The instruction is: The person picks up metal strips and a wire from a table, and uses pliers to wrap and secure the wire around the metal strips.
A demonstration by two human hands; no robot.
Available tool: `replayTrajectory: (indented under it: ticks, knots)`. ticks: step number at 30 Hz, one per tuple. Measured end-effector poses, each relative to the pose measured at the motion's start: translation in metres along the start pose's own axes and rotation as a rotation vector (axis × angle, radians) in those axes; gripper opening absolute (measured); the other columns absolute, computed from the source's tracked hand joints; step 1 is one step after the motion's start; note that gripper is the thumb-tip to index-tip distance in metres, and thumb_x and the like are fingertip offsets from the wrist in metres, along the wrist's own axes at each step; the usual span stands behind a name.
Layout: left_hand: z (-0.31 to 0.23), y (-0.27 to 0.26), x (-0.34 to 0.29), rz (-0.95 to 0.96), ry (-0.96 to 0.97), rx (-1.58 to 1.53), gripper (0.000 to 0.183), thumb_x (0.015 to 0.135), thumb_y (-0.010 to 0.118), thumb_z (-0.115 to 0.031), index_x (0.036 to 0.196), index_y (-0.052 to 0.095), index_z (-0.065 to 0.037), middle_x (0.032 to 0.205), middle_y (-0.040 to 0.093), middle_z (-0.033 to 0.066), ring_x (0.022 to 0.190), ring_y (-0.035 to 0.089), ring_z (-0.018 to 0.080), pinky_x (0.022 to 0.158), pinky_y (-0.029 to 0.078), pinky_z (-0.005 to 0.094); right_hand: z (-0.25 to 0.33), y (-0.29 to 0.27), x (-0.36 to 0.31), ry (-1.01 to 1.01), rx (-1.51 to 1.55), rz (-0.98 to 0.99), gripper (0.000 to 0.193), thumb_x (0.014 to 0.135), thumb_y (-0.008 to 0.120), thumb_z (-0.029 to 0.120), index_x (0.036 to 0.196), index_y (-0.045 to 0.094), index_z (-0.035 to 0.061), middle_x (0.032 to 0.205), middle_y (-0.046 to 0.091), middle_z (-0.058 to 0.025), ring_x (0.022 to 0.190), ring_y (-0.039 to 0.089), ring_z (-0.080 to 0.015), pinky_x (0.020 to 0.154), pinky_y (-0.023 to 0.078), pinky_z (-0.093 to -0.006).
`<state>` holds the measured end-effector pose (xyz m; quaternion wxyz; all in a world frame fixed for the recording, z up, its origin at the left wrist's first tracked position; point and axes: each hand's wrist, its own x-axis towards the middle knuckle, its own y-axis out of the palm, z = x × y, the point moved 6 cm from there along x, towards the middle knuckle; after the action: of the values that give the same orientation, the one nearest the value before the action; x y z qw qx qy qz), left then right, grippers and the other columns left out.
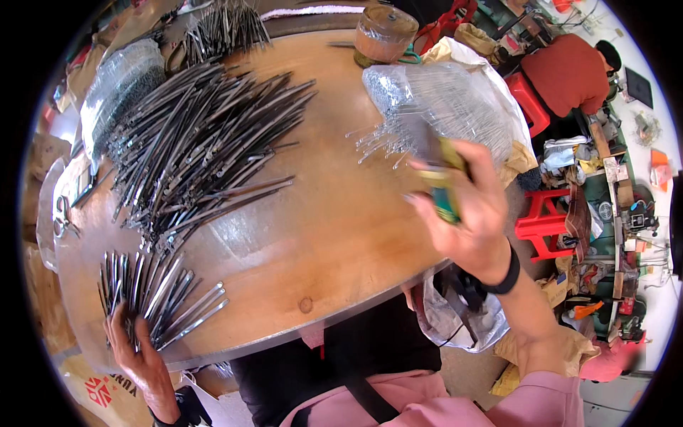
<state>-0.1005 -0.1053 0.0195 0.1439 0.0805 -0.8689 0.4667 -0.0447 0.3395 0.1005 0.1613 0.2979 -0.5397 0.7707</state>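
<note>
My left hand is at the near left edge of the table, closed round the lower ends of a fanned bunch of thin shiny metal strips. Raised over the table's right side, my right hand grips a hand tool with a yellow and green handle. Motion blurs its dark upper end, so its exact kind cannot be made out. Beyond the left hand lies a large heap of dark metal strips. Behind the tool, thin wire pieces with looped ends stick out of a clear plastic bag.
A round wooden block stands at the far edge. Scissors lie at the left, near another filled plastic bag. A person in a red top sits at the right, beyond a red stool. A bag hangs below the table edge.
</note>
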Motion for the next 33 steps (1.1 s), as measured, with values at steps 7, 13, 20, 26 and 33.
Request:
replayTrajectory:
  ticks: [7, 13, 20, 26, 33]
  knots:
    - [-0.062, 0.003, 0.039, 0.112, 0.078, -0.163, 0.046, 0.083, 0.058, 0.007, 0.128, 0.053, 0.003, 0.115, 0.059, 0.0161, 0.110, 0.056, 0.0272, 0.102, 0.038, 0.0372, -0.001, -0.003, 0.035, -0.156, -0.162, 0.028, 0.021, 0.067, 0.073, -0.004, 0.085, 0.064, -0.0064, 0.103, 0.060, -0.0177, 0.082, 0.062, -0.0321, 0.070, 0.052, -0.0352]
    - [-0.088, 0.080, 0.125, 0.253, 0.537, 0.179, 0.020, 0.088, 0.059, 0.001, 0.108, 0.059, 0.000, 0.096, 0.059, 0.0177, 0.093, 0.058, 0.0363, 0.080, 0.046, 0.0385, 0.001, -0.072, 0.011, 0.025, -0.225, -0.024, 0.015, 0.076, 0.070, -0.001, 0.090, 0.064, -0.0020, 0.111, 0.061, -0.0176, 0.094, 0.062, -0.0250, 0.081, 0.049, -0.0335]
    - [-0.103, 0.057, 0.121, 0.014, 0.572, 0.052, 0.008, 0.096, 0.052, -0.004, 0.101, 0.057, -0.001, 0.079, 0.057, 0.0117, 0.072, 0.056, 0.0278, 0.067, 0.045, 0.0356, -0.033, -0.074, -0.095, 0.760, 0.638, -0.257, 0.012, 0.082, 0.069, 0.006, 0.089, 0.060, 0.0021, 0.111, 0.055, -0.0132, 0.087, 0.055, -0.0176, 0.078, 0.046, -0.0326]
    - [-0.071, 0.035, 0.077, 0.265, -0.330, -0.497, 0.022, 0.099, 0.051, -0.012, 0.120, 0.058, -0.007, 0.074, 0.054, -0.0007, 0.052, 0.042, 0.0021, 0.044, 0.029, 0.0168, -0.053, -0.023, -0.172, 1.193, 0.834, -0.132, 0.012, 0.086, 0.067, 0.007, 0.091, 0.064, -0.0040, 0.101, 0.061, -0.0100, 0.078, 0.058, -0.0161, 0.073, 0.047, -0.0286]
    - [-0.105, 0.055, -0.042, 0.465, -1.015, -1.334, 0.055, 0.089, 0.062, -0.011, 0.139, 0.042, -0.002, 0.071, 0.057, 0.0070, 0.046, 0.045, 0.0088, 0.035, 0.033, 0.0202, -0.026, -0.026, -0.179, 1.341, 1.732, -0.363, 0.013, 0.081, 0.071, 0.010, 0.086, 0.060, 0.0030, 0.106, 0.055, -0.0117, 0.081, 0.051, -0.0173, 0.063, 0.043, -0.0302]
